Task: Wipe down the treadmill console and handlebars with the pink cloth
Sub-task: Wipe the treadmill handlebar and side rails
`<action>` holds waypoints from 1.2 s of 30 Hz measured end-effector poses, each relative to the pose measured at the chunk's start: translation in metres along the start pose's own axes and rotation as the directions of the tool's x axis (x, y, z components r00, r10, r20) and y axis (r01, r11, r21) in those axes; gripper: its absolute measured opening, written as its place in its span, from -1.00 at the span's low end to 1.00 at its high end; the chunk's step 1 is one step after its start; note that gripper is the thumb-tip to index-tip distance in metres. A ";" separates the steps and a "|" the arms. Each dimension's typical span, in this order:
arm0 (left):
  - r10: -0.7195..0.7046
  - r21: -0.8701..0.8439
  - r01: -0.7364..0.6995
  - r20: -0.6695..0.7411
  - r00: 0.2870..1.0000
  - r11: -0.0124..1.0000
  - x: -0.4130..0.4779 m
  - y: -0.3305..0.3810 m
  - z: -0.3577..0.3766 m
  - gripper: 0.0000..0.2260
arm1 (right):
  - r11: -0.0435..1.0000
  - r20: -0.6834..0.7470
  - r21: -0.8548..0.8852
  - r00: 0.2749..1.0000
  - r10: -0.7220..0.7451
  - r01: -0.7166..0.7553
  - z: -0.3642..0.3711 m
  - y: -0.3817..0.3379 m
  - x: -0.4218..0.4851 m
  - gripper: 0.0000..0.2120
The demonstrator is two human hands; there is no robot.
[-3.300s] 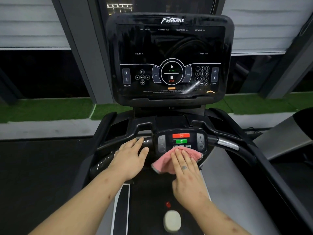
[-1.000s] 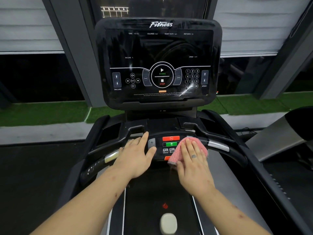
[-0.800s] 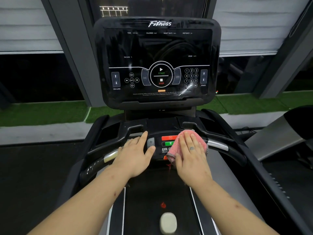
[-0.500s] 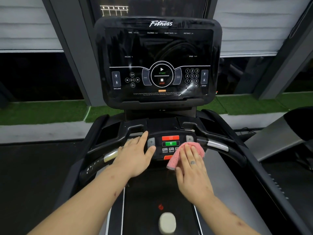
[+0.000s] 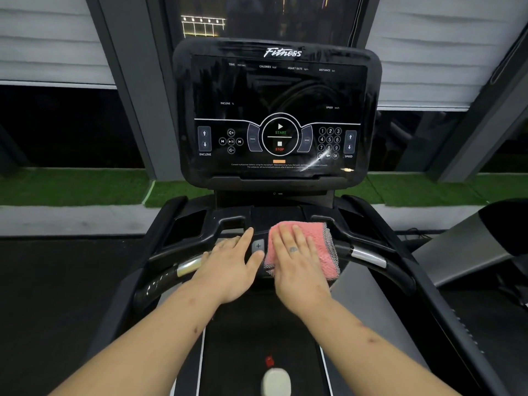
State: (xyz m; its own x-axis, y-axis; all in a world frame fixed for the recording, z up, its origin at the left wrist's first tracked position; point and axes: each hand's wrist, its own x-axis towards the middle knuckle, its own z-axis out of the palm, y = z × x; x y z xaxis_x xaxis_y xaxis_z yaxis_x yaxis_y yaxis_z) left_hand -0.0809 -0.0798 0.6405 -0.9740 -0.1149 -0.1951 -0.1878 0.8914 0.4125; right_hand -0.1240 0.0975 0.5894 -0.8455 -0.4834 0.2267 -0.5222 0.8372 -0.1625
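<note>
The pink cloth (image 5: 320,247) lies spread over the small button panel (image 5: 258,246) at the middle of the handlebar, hiding most of its buttons. My right hand (image 5: 297,258) presses flat on the cloth, fingers pointing away from me. My left hand (image 5: 228,261) rests flat on the left handlebar (image 5: 171,274) beside the panel, fingers apart, holding nothing. The big black console screen (image 5: 278,115) stands upright behind, with streaks near its lower right. The right handlebar (image 5: 371,260) is bare.
The treadmill belt (image 5: 257,338) runs below my arms, with a white oval object (image 5: 276,381) and a red mark on it. Another grey machine (image 5: 471,247) stands to the right. Green turf and dark windows lie beyond the console.
My right hand has slid the cloth up and to the left over the button panel, and the cloth now lies spread wider. My left hand has stayed on the left handlebar.
</note>
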 end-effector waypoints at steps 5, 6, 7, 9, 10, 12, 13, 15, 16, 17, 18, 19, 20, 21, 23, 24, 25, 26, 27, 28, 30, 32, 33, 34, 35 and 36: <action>0.026 -0.036 -0.026 -0.010 1.000 0.999 0.005 -0.005 0.002 -0.43 | 0.998 0.020 0.024 0.998 -0.065 0.065 0.000 -0.031 0.014 -0.31; 0.031 -0.043 -0.032 -0.015 0.999 0.999 0.006 -0.006 0.002 -0.44 | 0.997 0.011 0.034 0.998 -0.066 0.065 0.001 -0.032 0.015 -0.30; 0.036 -0.044 -0.037 -0.019 0.999 0.998 0.006 -0.006 0.002 -0.44 | 0.997 -0.004 0.045 0.998 -0.068 0.068 0.002 -0.031 0.015 -0.32; 0.036 -0.031 -0.037 -0.024 0.999 0.999 0.006 -0.006 0.003 -0.44 | 0.994 -0.024 0.054 0.996 -0.090 0.091 0.003 -0.024 0.014 -0.36; 0.029 -0.023 -0.029 -0.019 0.999 0.999 0.006 -0.006 0.003 -0.43 | 0.993 -0.024 0.052 0.995 -0.102 0.103 0.004 -0.019 0.013 -0.37; 0.015 -0.014 -0.015 -0.005 1.000 1.000 0.005 -0.006 0.002 -0.42 | 0.993 -0.028 0.044 0.994 -0.104 0.105 0.004 -0.010 0.012 -0.37; 0.013 -0.013 -0.013 -0.001 1.000 1.000 0.005 -0.006 0.003 -0.41 | 0.995 -0.030 0.034 0.995 -0.095 0.096 0.003 -0.006 0.012 -0.37; 0.013 -0.017 -0.013 0.000 1.000 1.000 0.005 -0.007 0.002 -0.41 | 0.998 -0.022 0.026 0.998 -0.055 0.056 0.003 0.004 0.009 -0.38; 0.010 -0.018 -0.010 0.000 1.000 1.000 0.006 -0.006 0.002 -0.42 | 0.999 -0.017 0.037 0.999 -0.031 0.031 0.002 0.010 0.008 -0.39; 0.005 -0.016 -0.005 0.001 1.000 1.000 0.005 -0.006 0.001 -0.42 | 0.999 -0.017 0.049 1.000 -0.006 0.007 0.000 0.016 0.006 -0.40; 0.002 -0.014 -0.002 0.002 1.000 1.000 0.005 -0.005 0.001 -0.42 | 0.998 -0.024 0.061 1.000 0.017 -0.016 -0.001 0.021 0.004 -0.39; 0.000 -0.010 0.000 0.002 1.000 1.000 0.004 -0.004 0.001 -0.42 | 0.997 -0.029 0.073 0.999 0.038 -0.036 -0.003 0.027 0.002 -0.39; -0.002 -0.008 0.002 0.002 1.000 1.000 0.004 -0.003 0.001 -0.42 | 0.995 -0.028 0.084 0.998 0.056 -0.054 -0.004 0.033 0.000 -0.39; -0.007 -0.008 0.007 0.001 1.000 1.000 0.004 -0.003 0.001 -0.42 | 0.993 -0.028 0.093 0.997 0.072 -0.069 -0.005 0.038 -0.001 -0.38; -0.022 -0.008 0.022 -0.004 1.000 1.000 0.004 -0.002 0.001 -0.42 | 0.992 -0.042 0.089 0.995 0.095 -0.091 -0.006 0.048 -0.004 -0.37; -0.026 -0.009 0.025 -0.006 1.000 1.000 0.004 -0.003 0.002 -0.41 | 0.991 -0.054 0.084 0.993 0.107 -0.102 -0.006 0.052 -0.006 -0.37; -0.024 -0.011 0.024 -0.006 1.000 1.000 0.005 -0.003 0.002 -0.41 | 0.989 -0.071 0.086 0.990 0.125 -0.119 -0.006 0.056 -0.008 -0.36; -0.019 -0.011 0.019 -0.005 1.000 1.000 0.005 -0.004 0.003 -0.41 | 0.985 -0.084 0.099 0.985 0.151 -0.143 -0.005 0.061 -0.012 -0.35; -0.015 -0.011 0.015 -0.006 1.000 1.000 0.005 -0.004 0.003 -0.41 | 0.979 -0.092 0.111 0.980 0.179 -0.168 -0.003 0.064 -0.016 -0.35; -0.014 -0.012 0.014 -0.009 1.000 1.000 0.005 -0.004 0.003 -0.40 | 0.975 -0.102 0.117 0.975 0.199 -0.187 0.000 0.066 -0.020 -0.36; -0.014 -0.010 0.014 -0.011 1.000 1.000 0.005 -0.004 0.003 -0.40 | 0.968 -0.125 0.141 0.967 0.223 -0.206 0.007 0.069 -0.031 -0.40; -0.013 0.000 0.013 -0.020 1.000 1.000 0.005 -0.003 0.004 -0.39 | 0.958 -0.141 0.190 0.959 0.244 -0.215 0.013 0.066 -0.041 -0.38; -0.013 0.002 0.014 -0.021 1.000 1.000 0.005 -0.003 0.004 -0.39 | 0.954 -0.142 0.206 0.957 0.252 -0.220 0.016 0.063 -0.046 -0.35; -0.016 0.002 0.016 -0.019 1.000 1.000 0.005 -0.003 0.004 -0.39 | 0.950 -0.137 0.216 0.956 0.259 -0.227 0.020 0.062 -0.050 -0.33; -0.017 0.003 0.017 -0.019 1.000 1.000 0.005 -0.003 0.004 -0.39 | 0.947 -0.130 0.219 0.955 0.266 -0.235 0.024 0.060 -0.055 -0.31; -0.016 0.004 0.016 -0.020 1.000 1.000 0.005 -0.003 0.004 -0.39 | 0.945 -0.120 0.216 0.954 0.274 -0.245 0.029 0.058 -0.061 -0.30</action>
State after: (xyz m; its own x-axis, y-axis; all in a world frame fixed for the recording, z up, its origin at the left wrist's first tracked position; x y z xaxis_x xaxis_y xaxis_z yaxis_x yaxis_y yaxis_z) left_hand -0.0849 -0.0812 0.6352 -0.9733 -0.1377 -0.1838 -0.2028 0.8911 0.4060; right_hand -0.1065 0.1683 0.5384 -0.9367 -0.2010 0.2866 -0.3107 0.8545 -0.4163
